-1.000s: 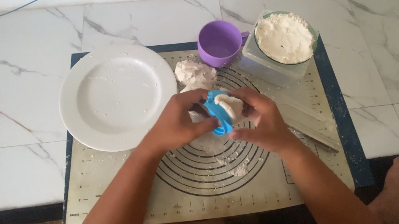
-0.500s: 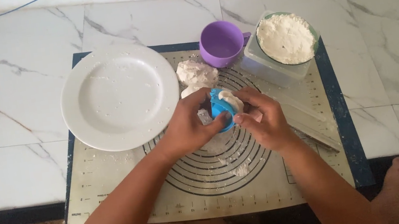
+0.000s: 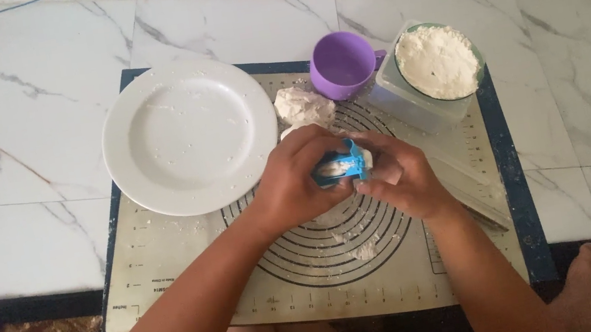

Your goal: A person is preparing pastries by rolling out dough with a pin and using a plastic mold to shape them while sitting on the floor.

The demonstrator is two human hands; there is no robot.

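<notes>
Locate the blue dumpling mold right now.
Head view, centre: blue mold pinched between left hand and right hand, above the baking mat, below the dough lump.

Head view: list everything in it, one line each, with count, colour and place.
mat: 1, beige with dark blue border and black rings, on the marble floor
plate: 1, white, on the mat's far left part
cup: 1, purple, at the mat's far edge
dough lump: 1, off-white, between plate and cup
flour bowl: 1, heaped with white flour, inside the clear box
clear box: 1, transparent, far right of the mat
mould: 1, blue, with white dough in it, held over the mat's rings
left hand: 1, grips the mould's left side
right hand: 1, grips the mould's right side
foot: 1, bare, bottom right
</notes>
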